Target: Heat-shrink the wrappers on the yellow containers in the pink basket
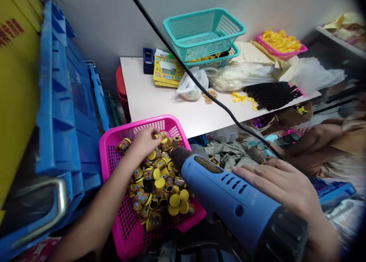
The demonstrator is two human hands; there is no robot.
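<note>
A pink plastic basket [105, 155] holds many small printed jars with yellow lids [160, 184]; some of them show dark, open ends. Reaching into its far side, my left hand [144, 142] has its fingers bent round a small jar [161, 135] and partly hides it. My right hand [286, 185] lies along the side of a blue heat gun [228, 193] and grips it; the handle is out of sight. Its black nozzle [179, 157] points down over the jars, close to my left hand.
Blue crates [61, 90] stand at the left. Behind, a white table [154, 105] bears teal baskets [206, 44], plastic bags and yellow pieces. A black cable [177, 58] crosses the view. On the right a person [323, 140] sits nearby.
</note>
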